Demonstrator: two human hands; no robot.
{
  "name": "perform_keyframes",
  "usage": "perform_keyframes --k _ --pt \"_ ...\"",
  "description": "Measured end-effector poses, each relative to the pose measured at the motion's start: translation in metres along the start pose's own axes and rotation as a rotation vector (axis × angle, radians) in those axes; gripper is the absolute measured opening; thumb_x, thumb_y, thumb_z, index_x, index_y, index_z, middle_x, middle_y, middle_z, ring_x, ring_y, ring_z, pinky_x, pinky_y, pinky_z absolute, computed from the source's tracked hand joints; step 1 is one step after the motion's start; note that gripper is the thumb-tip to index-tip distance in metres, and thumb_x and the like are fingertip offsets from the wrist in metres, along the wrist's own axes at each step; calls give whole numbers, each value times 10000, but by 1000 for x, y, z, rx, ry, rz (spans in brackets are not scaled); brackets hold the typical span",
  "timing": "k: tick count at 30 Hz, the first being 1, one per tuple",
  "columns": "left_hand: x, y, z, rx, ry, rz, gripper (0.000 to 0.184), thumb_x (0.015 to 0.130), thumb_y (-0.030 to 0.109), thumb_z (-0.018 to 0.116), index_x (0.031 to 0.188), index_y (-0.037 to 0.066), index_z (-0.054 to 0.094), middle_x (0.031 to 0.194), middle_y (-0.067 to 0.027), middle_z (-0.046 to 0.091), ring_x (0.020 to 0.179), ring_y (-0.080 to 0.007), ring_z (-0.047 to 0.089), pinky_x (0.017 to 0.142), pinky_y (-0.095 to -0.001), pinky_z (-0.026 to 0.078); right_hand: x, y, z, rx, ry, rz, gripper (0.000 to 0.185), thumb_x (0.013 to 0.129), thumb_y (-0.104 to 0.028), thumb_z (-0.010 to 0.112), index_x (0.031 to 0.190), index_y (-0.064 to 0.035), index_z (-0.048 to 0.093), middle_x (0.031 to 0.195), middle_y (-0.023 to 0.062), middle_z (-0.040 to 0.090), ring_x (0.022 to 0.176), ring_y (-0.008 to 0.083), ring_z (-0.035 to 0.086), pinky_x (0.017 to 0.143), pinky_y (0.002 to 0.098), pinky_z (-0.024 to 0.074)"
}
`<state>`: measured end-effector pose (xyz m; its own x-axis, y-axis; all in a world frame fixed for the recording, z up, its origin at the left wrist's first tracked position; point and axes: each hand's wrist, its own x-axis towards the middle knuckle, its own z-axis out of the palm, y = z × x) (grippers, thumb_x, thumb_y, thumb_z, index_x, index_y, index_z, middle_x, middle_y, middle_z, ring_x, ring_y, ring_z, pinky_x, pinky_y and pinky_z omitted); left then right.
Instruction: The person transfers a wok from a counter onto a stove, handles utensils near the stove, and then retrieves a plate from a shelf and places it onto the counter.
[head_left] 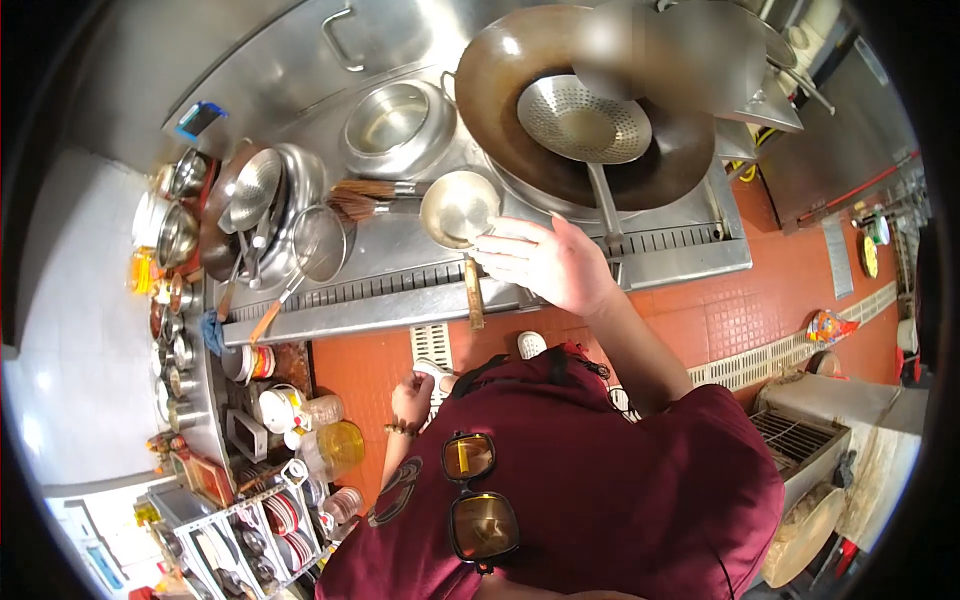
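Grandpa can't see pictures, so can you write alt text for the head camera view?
A bare right hand, grip open, is beside a ladle at a steel kitchen counter; the left hand hangs low. A perforated strainer rests in a big wok.

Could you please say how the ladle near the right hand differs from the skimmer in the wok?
The ladle has a solid bowl; the skimmer, a perforated one. The ladle's bowl looks smaller than the skimmer's. The skimmer lies in the wok, the ladle outside it. Both bowls are metal.

White rack (236, 500) holding plates (282, 514), lower left; yellow jug (341, 446) near it; round wooden board (803, 538), lower right
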<state>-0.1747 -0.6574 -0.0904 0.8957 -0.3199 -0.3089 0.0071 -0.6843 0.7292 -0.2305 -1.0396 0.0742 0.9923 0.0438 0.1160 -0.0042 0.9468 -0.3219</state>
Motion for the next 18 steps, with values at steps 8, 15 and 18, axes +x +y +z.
perform_keyframes --k 8,15,18 --pt "11 57 -12 -222 -53 94 123 912 154 661 917 31 667 744 -4 653 675 -65 575 630 -252 489 4 6 8 -46 -70 13 719 1021 -466 277 1463 101 286 1493 318 342 1418 437 305 1176 522 223" --pt "26 117 -12 -391 -205 294 91 955 127 626 949 37 633 718 44 579 655 -26 497 587 -213 425 3 14 15 -145 -101 12 757 1003 -493 319 1472 99 268 1505 311 331 1419 435 308 1177 523 211" --pt "30 154 -11 -494 -274 401 89 973 115 609 994 29 607 727 49 560 638 -18 478 568 -203 408 -1 18 16 -126 -135 -8 752 1009 -490 305 1473 100 259 1508 310 326 1428 426 295 1179 527 204"
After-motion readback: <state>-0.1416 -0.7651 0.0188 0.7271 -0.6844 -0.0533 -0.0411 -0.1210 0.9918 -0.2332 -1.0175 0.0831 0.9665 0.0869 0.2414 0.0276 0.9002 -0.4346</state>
